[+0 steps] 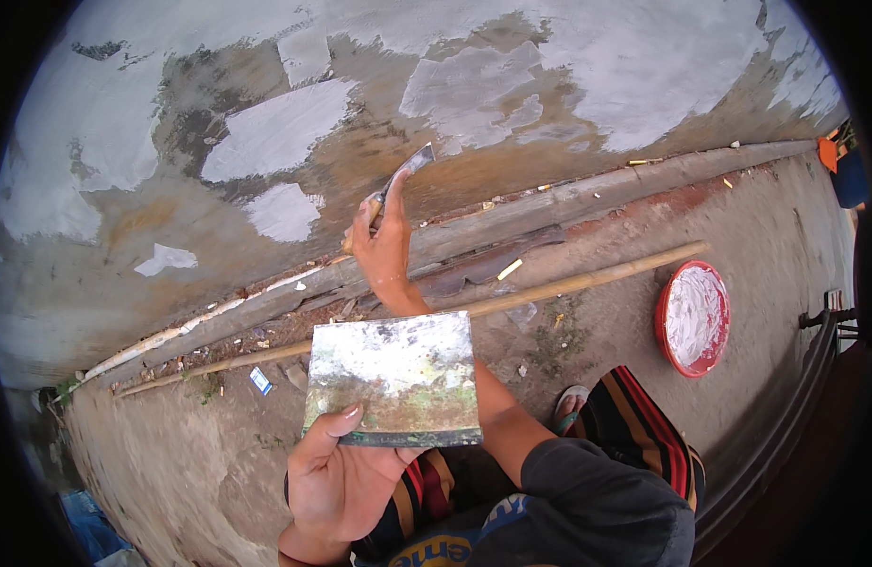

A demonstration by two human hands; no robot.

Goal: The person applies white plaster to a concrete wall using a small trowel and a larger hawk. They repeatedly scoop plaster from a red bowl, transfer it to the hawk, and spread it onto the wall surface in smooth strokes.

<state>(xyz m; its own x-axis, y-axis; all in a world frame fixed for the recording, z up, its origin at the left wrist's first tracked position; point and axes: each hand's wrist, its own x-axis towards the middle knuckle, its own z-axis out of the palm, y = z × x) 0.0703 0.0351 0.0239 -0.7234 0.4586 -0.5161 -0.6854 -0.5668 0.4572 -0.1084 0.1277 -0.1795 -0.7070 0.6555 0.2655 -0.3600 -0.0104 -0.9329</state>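
White-smeared and stained green and brown, one flat rectangular board (393, 383) rests on the left hand (334, 487), which grasps its near edge with the thumb on top, the other fingers mostly hidden beneath; it is in front of the body, apart from the patchy grey-brown wall (379, 123). It looks stiff and probably fairly light, easy to carry on one palm, though the white smear could be slippery if wet, so the near edge seems the safest hold. Close to the wall, the right hand (387, 250) is closed around a small putty knife with a yellowish handle and thin metal blade (372, 211), one finger stretched along toward the blade; it should be light, the blade springy, the handle the place to grip. On the ground stands a round red bowl (663, 331) of thick white paste (698, 312), likely soft and weighty, best lifted by opposite sides of the rim. Counted: two hands, one board, one knife, one bowl, one long pale wooden pole (597, 277) and one sandalled foot (570, 404); the wall's white patches merge too much to number
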